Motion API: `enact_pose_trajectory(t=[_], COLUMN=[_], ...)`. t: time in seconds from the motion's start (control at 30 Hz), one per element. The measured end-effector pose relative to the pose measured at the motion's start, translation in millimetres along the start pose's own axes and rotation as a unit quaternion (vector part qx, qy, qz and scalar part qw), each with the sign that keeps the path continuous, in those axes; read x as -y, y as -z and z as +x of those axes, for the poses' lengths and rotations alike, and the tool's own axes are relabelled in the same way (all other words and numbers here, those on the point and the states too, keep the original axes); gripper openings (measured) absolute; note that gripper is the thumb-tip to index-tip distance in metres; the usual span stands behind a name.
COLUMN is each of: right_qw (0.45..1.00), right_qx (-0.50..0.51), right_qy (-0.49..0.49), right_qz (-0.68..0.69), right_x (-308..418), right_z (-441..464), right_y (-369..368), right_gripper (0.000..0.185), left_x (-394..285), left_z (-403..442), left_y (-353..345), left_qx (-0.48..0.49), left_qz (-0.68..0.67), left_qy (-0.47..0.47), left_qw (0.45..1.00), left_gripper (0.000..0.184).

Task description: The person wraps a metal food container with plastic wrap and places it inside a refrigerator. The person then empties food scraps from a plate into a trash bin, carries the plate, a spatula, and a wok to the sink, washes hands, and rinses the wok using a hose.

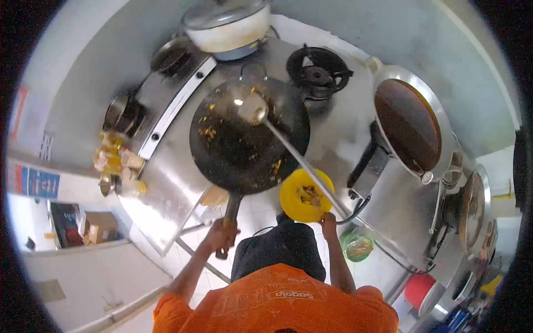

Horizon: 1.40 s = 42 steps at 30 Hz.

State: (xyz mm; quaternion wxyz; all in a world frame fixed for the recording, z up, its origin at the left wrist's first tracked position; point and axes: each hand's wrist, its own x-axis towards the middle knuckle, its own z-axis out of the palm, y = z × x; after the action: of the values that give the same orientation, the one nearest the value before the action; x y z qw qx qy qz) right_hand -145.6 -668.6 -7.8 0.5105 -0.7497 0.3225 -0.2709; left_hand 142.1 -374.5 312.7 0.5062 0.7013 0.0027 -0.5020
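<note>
My left hand [222, 236] is closed round the handle of a large dark wok [239, 150]. Scraps of yellowish food cling to the wok's inside. A metal wok spatula [294, 152] lies with its blade in the wok, and its long handle slants down over a yellow plate [288, 205]. My right hand [328, 221] grips the plate's near right rim, beside the spatula handle; whether it also touches that handle I cannot tell. Dark brownish food pieces [311, 195] sit in the plate, just off the wok's lower right edge.
A black burner [317, 72] stands behind the wok. To the right is a wide pan of dark brown liquid [408, 125]. A large white pot [227, 30] is at the back, a two-burner stove [172, 102] at left, with bottles [108, 158] near it.
</note>
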Motion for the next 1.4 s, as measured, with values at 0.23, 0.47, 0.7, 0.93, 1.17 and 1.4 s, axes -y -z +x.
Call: enact_pose_trajectory(t=[0.23, 0.47, 0.7, 0.93, 1.17, 1.4], right_qw=[0.915, 0.964, 0.862, 0.800, 0.747, 0.757], right_qx=[0.183, 0.260, 0.379, 0.519, 0.653, 0.595], right_qy=[-0.271, 0.023, -0.295, -0.298, -0.089, 0.254], right_qz=[0.238, -0.046, 0.162, 0.053, -0.090, -0.092], right_x=[31, 147, 156, 231, 172, 292], right_z=[-81, -128, -173, -211, -245, -235], right_y=[-3, -114, -281, -490, -695, -885], right_gripper=[0.017, 0.020, 0.012, 0.011, 0.016, 0.021], left_x=[199, 361, 445, 471, 449, 439], left_z=[-179, -292, -332, -331, -352, -329], left_y=[35, 73, 123, 190, 323, 497], left_qx=[-0.146, -0.244, -0.349, -0.408, -0.448, -0.413], left_qz=[-0.147, -0.211, -0.440, -0.573, -0.313, -0.516], left_qy=[-0.030, 0.009, 0.058, 0.056, 0.189, 0.043], left_qw=[0.978, 0.946, 0.825, 0.708, 0.816, 0.749], left_gripper=[0.012, 0.017, 0.014, 0.015, 0.024, 0.018])
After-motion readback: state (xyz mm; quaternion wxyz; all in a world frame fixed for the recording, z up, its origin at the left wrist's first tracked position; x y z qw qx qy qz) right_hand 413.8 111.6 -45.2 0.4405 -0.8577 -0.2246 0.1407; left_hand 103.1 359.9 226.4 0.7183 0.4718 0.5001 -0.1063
